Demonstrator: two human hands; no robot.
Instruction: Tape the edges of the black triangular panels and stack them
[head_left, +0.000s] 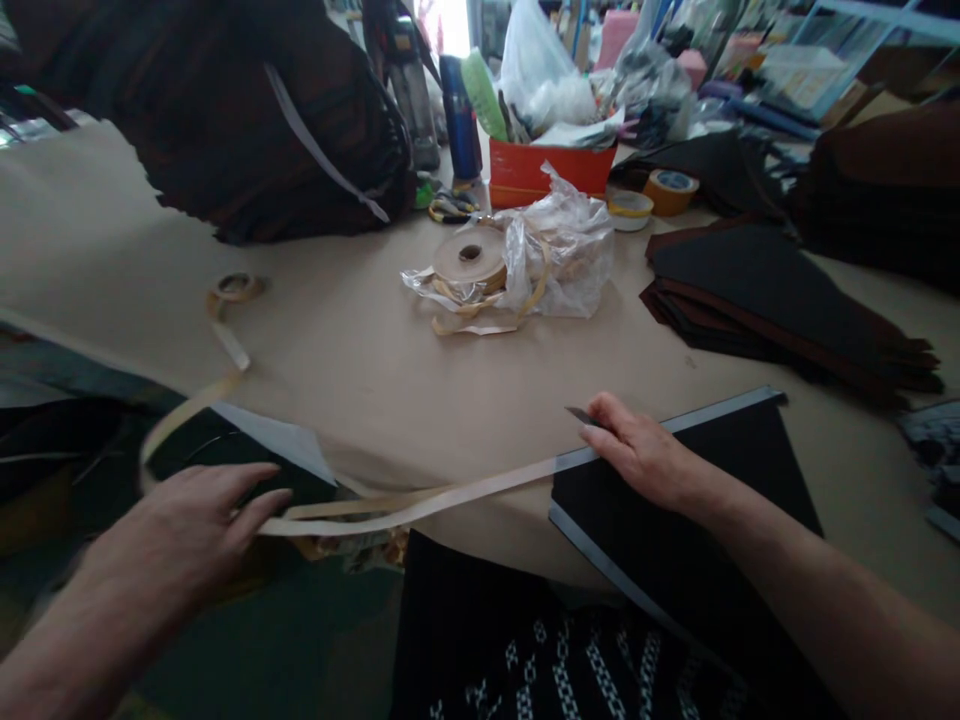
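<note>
My right hand (643,455) lies on the top edge of a black fabric piece (697,520) with grey taped borders, fingers pressed down near its corner. A long beige tape strip (442,498) runs from that edge leftward to my left hand (191,535). The left hand's fingers are stretched out, with the strip's looped end at their tips and trailing up toward a small tape roll (236,288). Whether the fingers pinch the strip is unclear.
A beige tape roll (470,258) in crumpled clear plastic (566,250) sits mid-table. Stacked dark fabric pieces (772,295) lie right. An orange box (547,170), bottles, scissors (450,208) and tape rolls (670,190) stand behind. A dark fabric heap (247,120) fills the back left.
</note>
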